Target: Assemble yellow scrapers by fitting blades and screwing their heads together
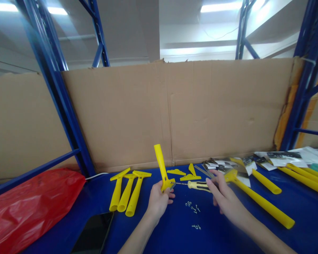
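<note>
My left hand [159,201] is wrapped round the head of a yellow scraper-like tool [160,164], whose hollow handle points up. In my right hand [222,194] is a screwdriver [198,185] with a pale handle, its shaft lying level and its tip touching the head of the yellow tool. Small screws and nuts [194,209] lie on the blue surface between my hands. Behind the screwdriver are loose yellow plates [190,177] and thin metal blades [202,170]. A long yellow-handled tool [265,203] lies beside my right hand.
Three yellow tools [124,192] lie left of my left hand, with a black phone [94,233] and red plastic bag [37,208] further left. Packets [283,158] and yellow handles [307,176] are at the right. A cardboard wall [127,116] and blue posts [66,106] stand behind.
</note>
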{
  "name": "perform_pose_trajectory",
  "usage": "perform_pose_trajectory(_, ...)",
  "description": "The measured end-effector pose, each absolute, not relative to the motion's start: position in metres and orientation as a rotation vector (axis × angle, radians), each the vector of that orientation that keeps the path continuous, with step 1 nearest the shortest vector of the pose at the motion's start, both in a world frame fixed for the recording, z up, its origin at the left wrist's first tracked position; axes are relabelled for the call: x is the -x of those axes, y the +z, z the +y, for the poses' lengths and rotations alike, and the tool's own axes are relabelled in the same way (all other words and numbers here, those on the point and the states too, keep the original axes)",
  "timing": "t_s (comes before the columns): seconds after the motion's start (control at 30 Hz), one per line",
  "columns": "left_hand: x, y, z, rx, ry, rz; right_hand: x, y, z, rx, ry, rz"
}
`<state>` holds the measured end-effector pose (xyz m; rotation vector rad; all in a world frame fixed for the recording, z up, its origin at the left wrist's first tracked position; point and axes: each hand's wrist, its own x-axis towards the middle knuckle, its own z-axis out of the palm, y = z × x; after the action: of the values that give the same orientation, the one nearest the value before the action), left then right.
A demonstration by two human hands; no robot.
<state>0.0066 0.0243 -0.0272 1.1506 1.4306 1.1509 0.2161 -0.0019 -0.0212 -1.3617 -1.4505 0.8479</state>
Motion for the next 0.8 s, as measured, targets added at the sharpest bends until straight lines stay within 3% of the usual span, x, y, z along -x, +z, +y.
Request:
perform_pose_trajectory(0.4, -0.0113, -0.0279, 0.0225, -1.194, 1.105, 1.446, -0.2167, -0.0209, -0.0043, 1.232, 0.732, -1.443)
perform_pose_trajectory(0.53, -0.0098, -0.0281, 0.0232, -1.206, 1.107, 1.441, -0.2163, -0.0196, -0.0034, 1.373, 0.623, -1.508)
perform_pose_trajectory(0.8, -0.0038, -0.0275, 0.0260, -1.186, 1.151, 1.441, -0.2092, -0.0172, -0.0090, 1.419, 0.876, -1.496)
